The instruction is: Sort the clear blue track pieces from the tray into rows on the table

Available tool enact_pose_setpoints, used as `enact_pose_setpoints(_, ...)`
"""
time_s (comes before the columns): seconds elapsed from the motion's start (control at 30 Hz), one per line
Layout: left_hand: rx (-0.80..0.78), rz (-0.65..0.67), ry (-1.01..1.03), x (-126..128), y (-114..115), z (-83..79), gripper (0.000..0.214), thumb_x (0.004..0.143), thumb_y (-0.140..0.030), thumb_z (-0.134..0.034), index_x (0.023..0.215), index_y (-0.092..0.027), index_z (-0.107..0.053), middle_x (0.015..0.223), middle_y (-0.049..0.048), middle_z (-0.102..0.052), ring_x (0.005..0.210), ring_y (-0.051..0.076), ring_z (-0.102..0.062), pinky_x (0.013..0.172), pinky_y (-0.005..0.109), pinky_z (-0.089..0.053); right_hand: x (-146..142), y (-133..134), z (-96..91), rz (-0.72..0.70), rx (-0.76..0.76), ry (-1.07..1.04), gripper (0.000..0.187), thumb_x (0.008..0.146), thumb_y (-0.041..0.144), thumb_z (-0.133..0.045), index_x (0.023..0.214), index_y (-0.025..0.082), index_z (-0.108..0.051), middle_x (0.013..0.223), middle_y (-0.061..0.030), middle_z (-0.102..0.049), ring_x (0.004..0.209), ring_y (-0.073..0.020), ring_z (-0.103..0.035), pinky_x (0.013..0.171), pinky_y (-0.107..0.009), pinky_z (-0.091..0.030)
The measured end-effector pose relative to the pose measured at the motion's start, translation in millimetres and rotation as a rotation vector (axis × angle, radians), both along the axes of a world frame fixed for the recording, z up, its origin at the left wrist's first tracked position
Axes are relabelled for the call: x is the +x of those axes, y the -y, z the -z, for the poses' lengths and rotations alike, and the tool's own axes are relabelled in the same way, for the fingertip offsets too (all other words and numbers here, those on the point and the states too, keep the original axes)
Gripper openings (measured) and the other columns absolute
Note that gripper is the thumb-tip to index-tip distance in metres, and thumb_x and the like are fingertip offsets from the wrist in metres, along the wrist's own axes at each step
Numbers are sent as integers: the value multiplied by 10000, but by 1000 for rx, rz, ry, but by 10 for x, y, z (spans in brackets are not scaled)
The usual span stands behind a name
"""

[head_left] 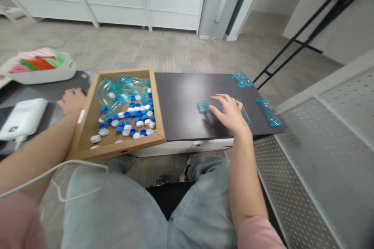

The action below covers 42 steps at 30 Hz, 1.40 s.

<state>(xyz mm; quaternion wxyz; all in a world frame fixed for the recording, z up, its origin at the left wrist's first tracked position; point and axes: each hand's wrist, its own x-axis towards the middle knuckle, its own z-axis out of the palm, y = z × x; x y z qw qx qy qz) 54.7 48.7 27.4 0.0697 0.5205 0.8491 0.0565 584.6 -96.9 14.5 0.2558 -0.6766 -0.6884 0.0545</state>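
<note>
We had our right hand point(230, 112) spread open over the dark board point(187, 101), holding nothing, fingertips just short of the small teal hex piece point(202, 106) at its nine o'clock. Looked like the reaching step; closing fingers on it seemed next. Left hand point(71, 100) rested loosely open outside the cardboard box point(87, 124).

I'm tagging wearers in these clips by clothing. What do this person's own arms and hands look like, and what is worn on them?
Both forearms are bare, with short pink sleeves at the upper arms. The left hand and right hand are bare: no gloves, and no watch or rings that I can make out. A thin white cable loops across near the left forearm.
</note>
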Motion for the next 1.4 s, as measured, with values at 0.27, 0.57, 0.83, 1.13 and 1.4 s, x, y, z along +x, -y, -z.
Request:
enact_pose_setpoints(0.27,58,22,96,-205,-29,159,689,1202,-327,-245,1770,26,-409,1852,282,-326,1717,361,-333,1384,557,-216,-501,-202,-95,-243,54,-11,368,1099,507,-678,1393,348,-830,1458,-130,-812,1343,-411,-720,1200,-676,-437)
enact_pose_setpoints(0.57,138,23,113,-255,-62,263,663,1205,-313,-300,1741,40,-470,1851,285,-361,1720,365,-355,1388,526,-224,-1386,-518,-307,-449,47,-35,350,1144,485,-659,1393,296,-816,1341,-129,-822,1174,-357,-762,1111,-561,-499)
enact_pose_setpoints(0.83,176,-22,28,-213,-121,330,687,1116,-282,-353,1727,-48,-562,1832,285,-432,1728,401,-406,1399,547,-299,-2824,-581,-532,-912,-41,66,276,1185,331,-679,1417,246,-802,1567,-117,-741,1368,-320,-712,1139,-472,-553)
enact_pose_setpoints(1.13,195,-20,20,-210,-118,346,684,1107,-219,-341,1721,-27,-574,1815,280,-463,1726,381,-420,1399,521,-301,-3097,-571,-210,-875,-91,334,280,1138,199,-715,1394,149,-817,1649,-215,-666,1452,-416,-660,1191,-615,-532)
enact_pose_setpoints(1.4,223,-5,31,-228,-125,381,665,1102,-253,-381,1691,-28,-590,1799,298,-473,1716,406,-427,1390,564,-311,-2836,-627,-337,-906,186,-150,403,1178,222,-652,1569,270,-737,1543,-149,-662,1436,-313,-673,1200,-548,-601)
